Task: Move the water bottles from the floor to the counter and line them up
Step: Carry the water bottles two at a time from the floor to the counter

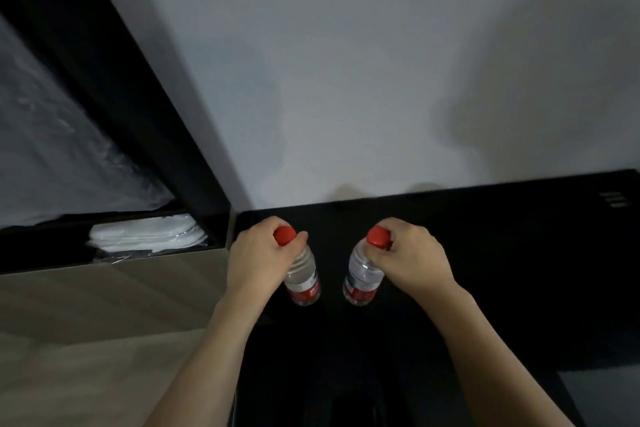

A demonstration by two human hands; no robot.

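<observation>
At the lower middle of the frame, two bottles stand side by side but apart on the black counter [485, 253]: the left bottle [303, 277] gripped at its red cap by the left hand [258, 260], the right bottle [363, 277] likewise by the right hand [412, 260]; folded white cloth [149, 236] lies at middle left

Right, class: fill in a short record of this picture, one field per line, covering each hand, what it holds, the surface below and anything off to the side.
left hand: grips left clear plastic red-capped bottle at the neck
right hand: grips right clear plastic red-capped bottle at the neck
bottles: apart, red labels
surface: black counter; contact unclear
side: folded white cloths, left
</observation>
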